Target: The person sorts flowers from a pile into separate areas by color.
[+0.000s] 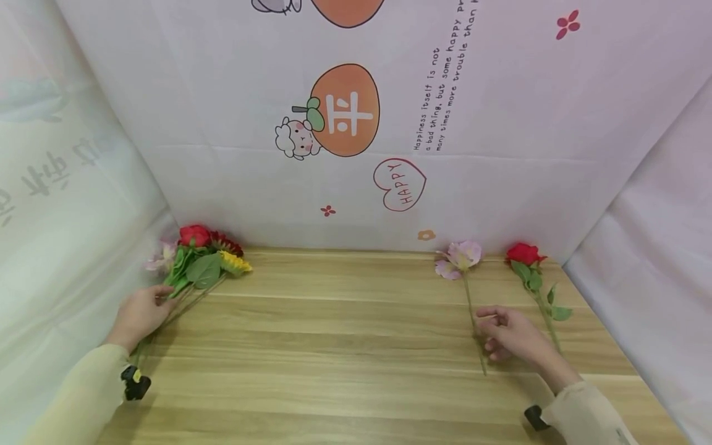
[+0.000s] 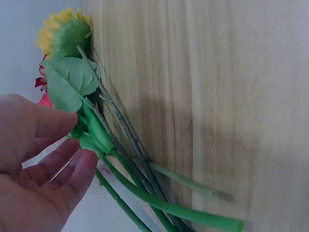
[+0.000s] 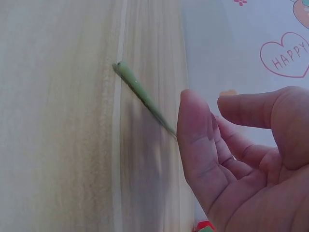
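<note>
On the left lies a bunch of artificial flowers: a red rose [image 1: 194, 235], a dark red flower [image 1: 227, 243], a yellow sunflower [image 1: 236, 262] and a pale pink flower [image 1: 162, 256]. Beside their green and brown stems [image 2: 128, 128] is my left hand [image 1: 141, 316], thumb and fingers apart; whether it touches the leaves I cannot tell. Over the stem of a single pink-purple flower [image 1: 463, 255] hovers my right hand [image 1: 508, 334], its fingers loosely bent. In the right wrist view that stem [image 3: 142, 94] passes behind the fingers, with nothing between thumb and forefinger.
Another red rose [image 1: 525, 253] with a leafy stem lies to the right of my right hand. The wooden table [image 1: 334, 346] ends at a printed white cloth backdrop [image 1: 250, 185]. White cloth hangs along both sides. Each wrist carries a small black device.
</note>
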Available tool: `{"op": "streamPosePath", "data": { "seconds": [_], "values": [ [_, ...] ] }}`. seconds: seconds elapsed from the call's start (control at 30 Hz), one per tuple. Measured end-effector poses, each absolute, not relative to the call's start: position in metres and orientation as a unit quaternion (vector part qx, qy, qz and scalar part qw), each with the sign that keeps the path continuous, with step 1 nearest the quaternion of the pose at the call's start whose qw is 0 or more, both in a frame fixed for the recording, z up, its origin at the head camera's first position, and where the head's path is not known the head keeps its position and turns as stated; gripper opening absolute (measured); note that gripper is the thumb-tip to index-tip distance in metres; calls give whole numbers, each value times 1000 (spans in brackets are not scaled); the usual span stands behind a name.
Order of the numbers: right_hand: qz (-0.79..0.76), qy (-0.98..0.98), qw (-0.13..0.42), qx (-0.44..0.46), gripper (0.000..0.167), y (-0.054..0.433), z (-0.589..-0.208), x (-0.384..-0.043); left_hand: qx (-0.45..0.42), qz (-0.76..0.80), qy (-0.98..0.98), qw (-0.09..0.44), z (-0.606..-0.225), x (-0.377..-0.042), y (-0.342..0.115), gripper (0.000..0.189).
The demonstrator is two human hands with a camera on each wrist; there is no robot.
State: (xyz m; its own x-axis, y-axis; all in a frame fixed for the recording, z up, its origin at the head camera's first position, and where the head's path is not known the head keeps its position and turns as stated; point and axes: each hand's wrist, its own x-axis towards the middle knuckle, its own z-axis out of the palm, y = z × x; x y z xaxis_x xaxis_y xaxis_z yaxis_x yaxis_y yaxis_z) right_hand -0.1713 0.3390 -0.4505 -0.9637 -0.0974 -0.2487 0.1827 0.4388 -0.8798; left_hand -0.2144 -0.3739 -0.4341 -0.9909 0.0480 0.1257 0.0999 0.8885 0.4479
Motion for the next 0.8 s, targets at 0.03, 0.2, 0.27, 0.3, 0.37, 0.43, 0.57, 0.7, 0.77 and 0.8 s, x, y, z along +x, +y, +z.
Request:
{"op": "streamPosePath", "data": {
  "seconds": [0.03,0.2,0.27,0.3,0.37,0.43,0.57,0.7,0.77,0.8],
  "values": [
    [-528,839,132,23,47,339,-450,-171,-40,-230,-971,56,-434,-216,-374,36],
    [-528,839,130,18,46,337,-451,-168,-67,-188,-978,53,-439,-223,-375,34],
    [-531,837,130,17,46,337,-451,-168,-75,-172,-981,45,-440,-226,-374,35],
    [-533,836,131,17,46,337,-451,-168,-78,-164,-983,38,-440,-227,-374,33],
    [-535,834,130,19,46,336,-452,-168,-81,-150,-985,27,-439,-229,-373,31],
    [-535,835,128,17,45,336,-452,-168,-82,-140,-987,15,-436,-230,-371,31],
    [-531,838,126,17,44,336,-452,-166,-76,-127,-989,-6,-433,-232,-370,37],
    [-530,838,129,19,43,336,-453,-165,-64,-122,-990,-31,-431,-234,-372,30],
    [-532,836,131,23,42,337,-454,-165,-52,-125,-990,-42,-429,-235,-373,27],
    [-533,835,132,22,42,337,-454,-166,-46,-127,-990,-48,-428,-235,-373,27]
  ]
}}
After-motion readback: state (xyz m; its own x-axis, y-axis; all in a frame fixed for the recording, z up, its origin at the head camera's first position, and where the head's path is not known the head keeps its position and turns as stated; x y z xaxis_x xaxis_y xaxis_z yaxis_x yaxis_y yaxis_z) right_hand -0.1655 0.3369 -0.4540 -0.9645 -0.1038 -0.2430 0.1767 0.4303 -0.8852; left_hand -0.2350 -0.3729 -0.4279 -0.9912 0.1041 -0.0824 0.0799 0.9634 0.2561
